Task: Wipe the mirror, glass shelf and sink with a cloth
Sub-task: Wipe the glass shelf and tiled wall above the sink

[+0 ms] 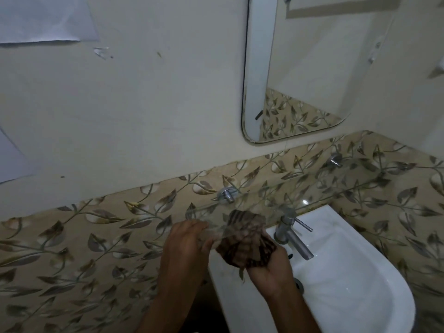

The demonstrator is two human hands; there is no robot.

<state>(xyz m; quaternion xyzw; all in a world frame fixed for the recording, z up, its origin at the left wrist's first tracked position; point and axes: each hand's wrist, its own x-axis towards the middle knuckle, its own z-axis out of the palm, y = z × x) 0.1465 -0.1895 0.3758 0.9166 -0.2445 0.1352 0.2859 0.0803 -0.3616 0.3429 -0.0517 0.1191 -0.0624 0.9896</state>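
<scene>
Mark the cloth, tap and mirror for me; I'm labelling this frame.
cloth (245, 239), head view, middle of the striped fabric.
tap (296, 241), head view, on the metal spout.
mirror (310, 68), head view, on the glass.

cloth (245, 239) showing dark brown with lighter tan stripes. sink (348, 272) showing plain white. tap (294, 239) showing silver metal. tile band (96, 236) showing beige ground, grey-brown leaf-and-vine pattern. upper wall (144, 104) showing plain off-white. glass shelf (312, 188) showing clear, leaf pattern reading through it. shelf brackets (227, 193) showing silver chrome. mirror (300, 80) reflecting off-white wall and same leaf tile, its edge looking pale. paper sheets (43, 18) at wall's top left corner showing pale grey-white.
</scene>
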